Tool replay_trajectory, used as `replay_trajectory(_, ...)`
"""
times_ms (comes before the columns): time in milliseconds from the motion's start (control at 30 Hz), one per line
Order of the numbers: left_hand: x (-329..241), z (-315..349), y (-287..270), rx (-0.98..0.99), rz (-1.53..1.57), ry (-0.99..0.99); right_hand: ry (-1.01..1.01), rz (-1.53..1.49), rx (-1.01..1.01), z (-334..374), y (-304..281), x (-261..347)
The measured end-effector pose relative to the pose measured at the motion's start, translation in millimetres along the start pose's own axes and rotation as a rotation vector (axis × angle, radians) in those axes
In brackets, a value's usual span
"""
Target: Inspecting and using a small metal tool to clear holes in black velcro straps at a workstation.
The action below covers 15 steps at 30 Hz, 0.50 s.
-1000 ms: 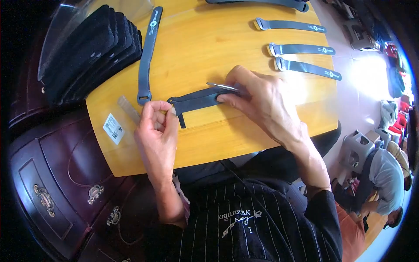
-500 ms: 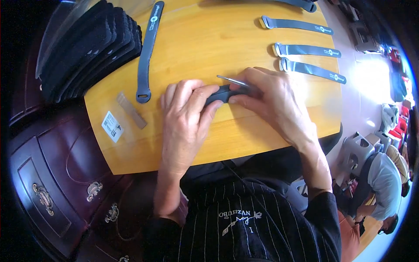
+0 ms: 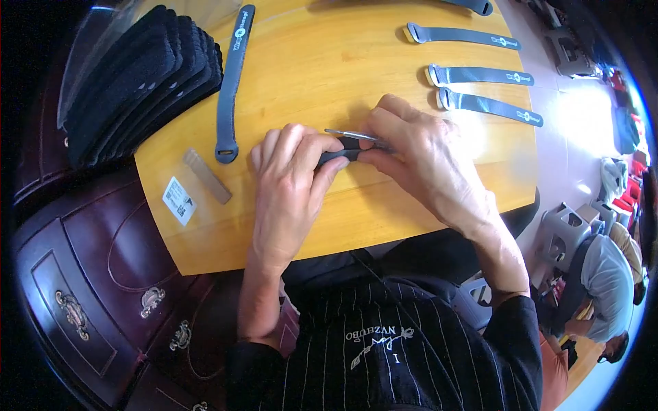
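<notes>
Near the middle of the wooden table, my left hand pinches a short dark strap between thumb and fingers. From the other side my right hand grips the strap's right end between thumb and fingers. A thin metal tool also sits in my right hand, its slim tip pointing left above the strap; its exact kind is unclear. Both hands are closed, and my fingers cover much of the strap. Left of my hands lies a long grey strap with a slotted end toward me.
Dark fuzzy straps are stacked at the far left. Grey straps with buckles lie along the right side. A white label and a brown strip rest near the left edge. Dark drawers stand left; other people sit at right.
My right hand has turned slightly, and the metal tool's tip has shifted left and down, nearer the strap. Both hands keep their grip on the strap.
</notes>
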<state>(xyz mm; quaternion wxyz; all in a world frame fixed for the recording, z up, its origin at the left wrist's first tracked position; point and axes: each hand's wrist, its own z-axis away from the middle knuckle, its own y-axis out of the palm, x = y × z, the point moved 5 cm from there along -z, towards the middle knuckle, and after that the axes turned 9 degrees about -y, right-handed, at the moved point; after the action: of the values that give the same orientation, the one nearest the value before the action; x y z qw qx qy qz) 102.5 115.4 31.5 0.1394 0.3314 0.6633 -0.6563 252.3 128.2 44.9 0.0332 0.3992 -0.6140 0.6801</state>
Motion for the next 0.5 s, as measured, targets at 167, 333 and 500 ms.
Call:
replay_trajectory(167, 1.0, -4.7, -1.5, 0.053, -0.026, 0.006, -0.032, 0.056, 0.05, -0.6, -0.2, -0.1)
replay_trajectory(333, 1.4, -5.2, -0.8, 0.045, -0.076, 0.055, -0.055, 0.095, 0.086, 0.7, -3.3, 0.7)
replay_trajectory(500, 4.3, -0.6, -2.1, 0.032, -0.003, 0.027, -0.071, 0.071, 0.03, 8.6, -1.2, -8.0)
